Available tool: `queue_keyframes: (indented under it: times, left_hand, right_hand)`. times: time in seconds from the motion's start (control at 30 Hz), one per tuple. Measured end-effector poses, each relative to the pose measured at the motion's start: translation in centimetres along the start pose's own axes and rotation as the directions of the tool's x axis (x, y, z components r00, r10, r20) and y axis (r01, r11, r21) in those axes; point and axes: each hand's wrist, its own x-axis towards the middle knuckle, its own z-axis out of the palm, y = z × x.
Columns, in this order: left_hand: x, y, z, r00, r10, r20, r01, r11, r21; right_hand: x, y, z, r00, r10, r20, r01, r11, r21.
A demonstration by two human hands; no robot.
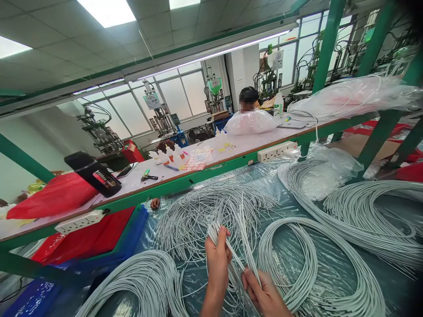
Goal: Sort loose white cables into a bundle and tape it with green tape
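Near the bottom centre, my left hand (218, 255) is closed round a bundle of thin grey cables, whose ends stick out above the thumb. Lower and to the right, my right hand (261, 288) grips cables too, with several rising upright between the two hands. Behind them spreads a loose tangled heap of grey cables (185, 215). A neater coil (287, 259) lies to the right of my right hand, and another coil (142, 281) is at the lower left. The lower parts of the held cables are partly hidden by my hands.
A raised shelf (211, 169) crosses behind, with small bottles, a black flask (94, 174) and a power strip (277, 152). Red and blue bins (142, 229) stand at left. More coils (357, 211) and a clear plastic bag (325, 176) lie right. A person (249, 105) sits beyond the shelf.
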Motion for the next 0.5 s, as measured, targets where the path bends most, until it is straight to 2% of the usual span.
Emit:
queue_keyframes:
  times: [0.13, 0.2, 0.27, 0.37, 0.43, 0.5]
  left_hand:
    - [0.2, -0.6, 0.2, 0.994, -0.002, -0.110, -0.004, 0.998, -0.059]
    - [0.1, -0.5, 0.3, 0.985, 0.047, -0.165, -0.067, 0.991, -0.117]
    - [0.0, 0.0, 0.4, 0.976, 0.130, -0.176, -0.162, 0.970, -0.181]
    - [-0.1, 1.2, 0.2, 0.969, 0.224, -0.104, -0.244, 0.935, -0.259]
    - [-0.1, 1.9, -0.1, 0.983, 0.184, -0.008, -0.179, 0.940, -0.292]
    - [-0.1, 2.3, -0.4, 0.989, 0.080, 0.122, -0.045, 0.964, -0.261]
  right_hand:
    - [0.9, 0.6, 0.0, 0.999, 0.013, -0.044, -0.008, 0.994, 0.113]
    - [1.6, 0.6, -0.3, 0.995, 0.048, -0.088, -0.034, 0.988, 0.152]
    - [2.2, 0.4, -0.7, 0.990, 0.020, -0.141, 0.001, 0.990, 0.144]
    - [2.8, -0.5, -1.6, 0.964, -0.135, -0.230, 0.160, 0.983, 0.092]
    - [2.9, -1.0, -2.1, 0.951, -0.174, -0.256, 0.206, 0.973, 0.105]
    - [2.9, -1.1, -2.2, 0.973, -0.100, -0.207, 0.140, 0.972, 0.188]
